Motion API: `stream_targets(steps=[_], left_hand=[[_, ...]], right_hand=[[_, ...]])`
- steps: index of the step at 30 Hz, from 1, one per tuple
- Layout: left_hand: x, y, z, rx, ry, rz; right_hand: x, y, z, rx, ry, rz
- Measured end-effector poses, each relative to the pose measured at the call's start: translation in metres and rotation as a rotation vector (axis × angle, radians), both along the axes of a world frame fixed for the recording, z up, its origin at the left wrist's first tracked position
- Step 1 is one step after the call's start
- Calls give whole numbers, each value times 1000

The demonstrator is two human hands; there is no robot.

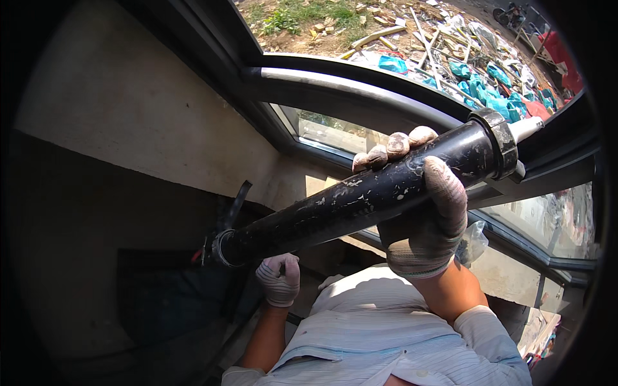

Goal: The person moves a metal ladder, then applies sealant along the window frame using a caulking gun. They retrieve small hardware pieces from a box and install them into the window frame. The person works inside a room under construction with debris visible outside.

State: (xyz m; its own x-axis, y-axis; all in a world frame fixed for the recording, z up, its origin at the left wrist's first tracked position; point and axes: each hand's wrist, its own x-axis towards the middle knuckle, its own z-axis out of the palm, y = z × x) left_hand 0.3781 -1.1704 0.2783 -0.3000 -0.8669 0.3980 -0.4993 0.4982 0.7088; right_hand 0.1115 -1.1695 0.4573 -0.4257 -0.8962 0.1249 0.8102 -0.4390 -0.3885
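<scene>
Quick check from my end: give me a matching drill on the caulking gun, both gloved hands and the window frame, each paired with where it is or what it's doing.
Things:
1. Right hand
2. Left hand
3. Caulking gun
4. Window frame

States:
A. Low down, at the rear end of the tube
B. Long black tube, speckled white, nozzle pointing up toward the glass
C. Wrapped around the tube's middle
D. Dark, curving above the nozzle, rubble outside beyond it

Pairs: 1-C, 2-A, 3-B, 4-D
</scene>
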Motion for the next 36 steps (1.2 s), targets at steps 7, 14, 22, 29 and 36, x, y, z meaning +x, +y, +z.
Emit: stream_targets(steps=[7,14,22,29,36], left_hand=[[39,-18,-51,176,260,298],[50,-81,-22,-514,-304,137],[23,-96,53,-694,-95,41],[41,-91,66,-445,31,49],[101,-104,50,-428,-277,10]], right_hand=[[-11,10,0,-1,48,-29],[-11,24,15,84,-152,94],[-19,31,6,24,-240,50],[-28,34,3,31,-339,31],[-38,31,2,-101,-359,21]])
